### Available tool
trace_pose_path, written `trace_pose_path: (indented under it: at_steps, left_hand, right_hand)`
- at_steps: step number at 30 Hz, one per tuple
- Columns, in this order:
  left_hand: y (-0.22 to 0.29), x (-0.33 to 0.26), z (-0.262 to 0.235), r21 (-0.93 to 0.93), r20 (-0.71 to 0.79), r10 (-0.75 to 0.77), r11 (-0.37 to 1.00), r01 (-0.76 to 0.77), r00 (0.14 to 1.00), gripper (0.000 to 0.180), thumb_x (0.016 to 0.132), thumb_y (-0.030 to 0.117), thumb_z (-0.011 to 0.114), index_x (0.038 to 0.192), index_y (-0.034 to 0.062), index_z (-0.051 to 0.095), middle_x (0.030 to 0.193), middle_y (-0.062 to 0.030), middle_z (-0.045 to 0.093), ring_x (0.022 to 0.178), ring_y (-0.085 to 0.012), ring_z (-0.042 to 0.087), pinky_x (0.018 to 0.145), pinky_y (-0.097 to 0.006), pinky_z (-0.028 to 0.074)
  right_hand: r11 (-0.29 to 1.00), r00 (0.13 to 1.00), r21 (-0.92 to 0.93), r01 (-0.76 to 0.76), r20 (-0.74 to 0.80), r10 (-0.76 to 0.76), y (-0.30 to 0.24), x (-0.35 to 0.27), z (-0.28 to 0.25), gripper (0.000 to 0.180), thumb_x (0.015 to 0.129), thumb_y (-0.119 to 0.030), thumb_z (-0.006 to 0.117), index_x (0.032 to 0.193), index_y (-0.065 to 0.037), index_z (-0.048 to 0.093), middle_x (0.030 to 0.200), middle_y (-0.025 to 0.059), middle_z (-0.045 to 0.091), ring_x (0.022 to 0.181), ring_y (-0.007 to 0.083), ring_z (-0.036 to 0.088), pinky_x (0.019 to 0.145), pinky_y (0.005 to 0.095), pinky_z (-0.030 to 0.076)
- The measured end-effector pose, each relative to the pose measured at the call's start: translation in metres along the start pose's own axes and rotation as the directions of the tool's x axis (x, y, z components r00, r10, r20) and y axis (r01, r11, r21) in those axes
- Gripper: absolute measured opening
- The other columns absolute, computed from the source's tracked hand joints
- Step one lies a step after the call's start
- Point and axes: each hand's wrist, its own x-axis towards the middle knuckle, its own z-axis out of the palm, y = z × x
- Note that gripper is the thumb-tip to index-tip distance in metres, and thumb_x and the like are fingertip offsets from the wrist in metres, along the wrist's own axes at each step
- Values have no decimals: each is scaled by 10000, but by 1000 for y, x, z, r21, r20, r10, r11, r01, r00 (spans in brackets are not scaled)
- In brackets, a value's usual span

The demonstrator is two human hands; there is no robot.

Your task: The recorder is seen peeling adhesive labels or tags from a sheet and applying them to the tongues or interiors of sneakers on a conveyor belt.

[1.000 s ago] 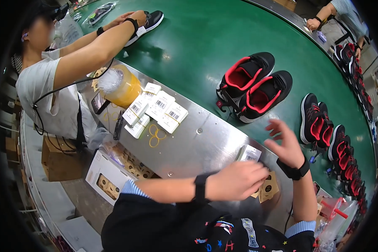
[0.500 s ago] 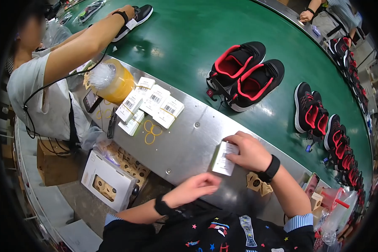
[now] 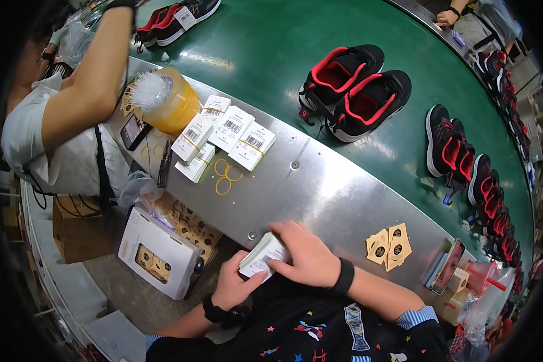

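Observation:
Close to my body, a stack of white hang tags (image 3: 262, 256) is held between both hands, just off the steel table's near edge. My left hand (image 3: 233, 284) grips its lower left side, thumb on the front face. From the right, my right hand (image 3: 306, 253) closes over it, with the thumb on the front and fingers at the upper edge. On the metal table (image 3: 311, 196) to the left lie several bundles of barcoded tags (image 3: 230, 129), some bound with yellow bands. Loose rubber bands (image 3: 224, 172) lie beside them. Brown tags (image 3: 393, 247) are on the right.
Black-and-red sneakers (image 3: 365, 99) stand on the green belt (image 3: 247, 66), with more in a row (image 3: 449, 142) at right. A tape roll (image 3: 184, 111) and a phone (image 3: 133, 131) are left, near a co-worker's arm (image 3: 93, 84). A white box (image 3: 157, 253) stands below.
My right hand has brought the tag stack left and toward me, and my left hand has taken hold of it too. The co-worker's arm has drawn back from a shoe on the belt.

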Motion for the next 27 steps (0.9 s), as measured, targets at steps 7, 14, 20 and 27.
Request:
trace_pose_path:
  at_steps: [7,14,20,27]
  left_hand:
    - [56,36,-6,480,284,423,714,-509,861,341,636,86,638,921,23,463,792,-129,545,703,-306,559,624,-339,444]
    - [30,65,-1,645,172,571,550,-530,803,464,635,-3,561,1076,4,417,1035,-149,464,976,-281,451,873,-351,340]
    - [29,63,4,561,148,536,647,-517,831,544,688,-18,442,1211,-25,294,1124,-144,394,1057,-249,393,958,-345,259]
    - [54,79,-29,676,49,669,524,-518,742,469,782,258,488,1150,-24,421,1115,-179,474,1000,-274,474,838,-348,376]
  right_hand:
    - [841,993,540,-46,-70,99,-8,3,-4,382,690,-86,639,1024,-36,460,921,101,537,904,255,527,836,346,388]
    - [989,914,81,124,-397,-82,23,24,14,266,612,-32,583,867,-55,511,789,107,554,813,306,516,732,390,396]
    - [972,893,-217,95,-413,-180,22,32,24,90,691,-147,513,764,-106,545,697,18,536,734,204,489,652,298,384]
    - [992,907,-87,88,-406,-116,25,33,32,154,550,-153,629,661,-57,580,634,80,575,702,279,556,602,374,435]
